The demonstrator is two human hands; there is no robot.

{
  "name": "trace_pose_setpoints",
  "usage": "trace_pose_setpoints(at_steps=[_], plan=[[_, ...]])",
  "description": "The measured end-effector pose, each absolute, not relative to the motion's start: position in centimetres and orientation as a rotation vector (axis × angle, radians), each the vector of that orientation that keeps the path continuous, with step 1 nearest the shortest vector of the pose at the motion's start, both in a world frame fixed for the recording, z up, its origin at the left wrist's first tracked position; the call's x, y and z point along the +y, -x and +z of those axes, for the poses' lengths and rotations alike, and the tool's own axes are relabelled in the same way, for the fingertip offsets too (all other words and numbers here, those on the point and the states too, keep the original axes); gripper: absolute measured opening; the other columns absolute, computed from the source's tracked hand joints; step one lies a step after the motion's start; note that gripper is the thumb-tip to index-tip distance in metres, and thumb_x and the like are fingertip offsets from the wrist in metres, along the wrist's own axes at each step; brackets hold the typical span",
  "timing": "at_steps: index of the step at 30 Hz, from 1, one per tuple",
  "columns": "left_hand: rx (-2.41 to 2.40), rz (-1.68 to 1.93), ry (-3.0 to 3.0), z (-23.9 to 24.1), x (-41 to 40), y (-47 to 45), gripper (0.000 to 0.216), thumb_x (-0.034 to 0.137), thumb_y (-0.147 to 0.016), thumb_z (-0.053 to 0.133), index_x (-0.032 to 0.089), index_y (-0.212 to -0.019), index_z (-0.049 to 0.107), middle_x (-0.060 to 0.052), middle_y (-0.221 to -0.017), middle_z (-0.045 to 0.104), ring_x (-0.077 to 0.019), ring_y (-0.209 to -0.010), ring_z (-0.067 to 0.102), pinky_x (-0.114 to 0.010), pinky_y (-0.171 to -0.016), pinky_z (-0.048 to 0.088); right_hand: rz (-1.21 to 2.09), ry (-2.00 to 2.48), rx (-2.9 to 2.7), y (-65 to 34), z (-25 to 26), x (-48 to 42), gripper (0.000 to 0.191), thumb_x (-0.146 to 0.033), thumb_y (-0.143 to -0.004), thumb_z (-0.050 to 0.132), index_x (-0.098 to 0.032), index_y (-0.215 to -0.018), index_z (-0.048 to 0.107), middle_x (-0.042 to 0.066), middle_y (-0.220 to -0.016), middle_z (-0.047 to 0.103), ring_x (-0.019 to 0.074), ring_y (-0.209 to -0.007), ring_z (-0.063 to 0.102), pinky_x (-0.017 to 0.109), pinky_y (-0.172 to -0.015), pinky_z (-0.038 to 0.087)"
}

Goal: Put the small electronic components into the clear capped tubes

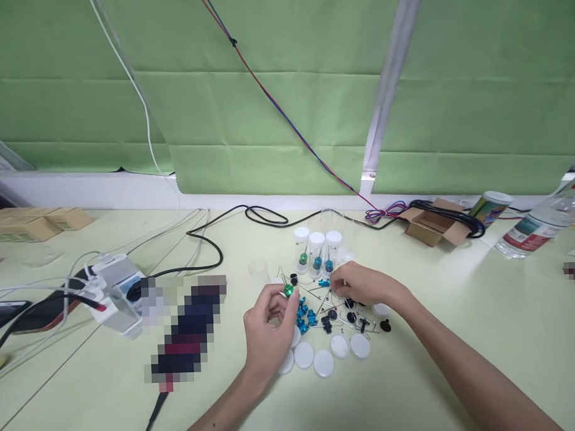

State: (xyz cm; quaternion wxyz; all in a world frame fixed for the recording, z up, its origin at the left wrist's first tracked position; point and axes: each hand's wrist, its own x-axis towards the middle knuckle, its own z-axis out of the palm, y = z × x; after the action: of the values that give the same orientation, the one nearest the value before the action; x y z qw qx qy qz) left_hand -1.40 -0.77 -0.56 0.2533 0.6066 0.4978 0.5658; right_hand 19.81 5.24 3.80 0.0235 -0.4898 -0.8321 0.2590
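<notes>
A small shiny green metal part (289, 291) is pinched between the thumb and fingers of my left hand (271, 323). My right hand (363, 283) reaches into the pile from the right, its fingertips closed together among thin bent metal rods (313, 295); what they hold is hidden. Just left of those fingertips lies a single blue metal part (324, 283). Several more blue metal parts (311, 318) sit beside my left thumb. Black knob-like parts (351, 317) are scattered below my right hand.
Three white-capped clear tubes (317, 255) with coloured parts inside stand behind the pile. An uncapped clear tube (258, 271) is at their left. Loose white caps (323, 363) lie in front. A power strip (125, 290), open cardboard box (432, 226) and water bottle (528, 232) stand farther out.
</notes>
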Motion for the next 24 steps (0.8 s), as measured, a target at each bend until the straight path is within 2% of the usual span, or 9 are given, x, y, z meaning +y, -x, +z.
trace_pose_setpoints(at_steps=[9, 24], plan=[[1.371, 1.496, -1.656, -0.46, -0.75, 1.38, 0.017, 0.035, -0.085, 0.062, 0.021, -0.082, 0.053, 0.008, -0.052, 0.044, -0.0105, -0.05, 0.04, -0.021, -0.053, 0.039, 0.869, 1.47, -2.557, -20.73, 3.66, 5.64, 0.02, -0.002, -0.08, 0.05, -0.015, -0.08, 0.065, 0.007, -0.087, 0.067, 0.0165, -0.076, 0.058, 0.025, -0.066, 0.042], [1.353, 1.452, -1.713, -0.32, -0.65, 1.17, 0.017, 0.034, -0.085, 0.062, 0.02, -0.084, 0.053, 0.008, -0.052, 0.043, -0.0098, -0.05, 0.038, -0.021, -0.052, 0.038, 0.982, 1.488, -2.531, -20.78, 3.24, 5.71, 0.018, -0.004, -0.076, 0.051, -0.017, -0.084, 0.061, 0.004, -0.077, 0.063, 0.0163, -0.072, 0.054, 0.022, -0.057, 0.038]])
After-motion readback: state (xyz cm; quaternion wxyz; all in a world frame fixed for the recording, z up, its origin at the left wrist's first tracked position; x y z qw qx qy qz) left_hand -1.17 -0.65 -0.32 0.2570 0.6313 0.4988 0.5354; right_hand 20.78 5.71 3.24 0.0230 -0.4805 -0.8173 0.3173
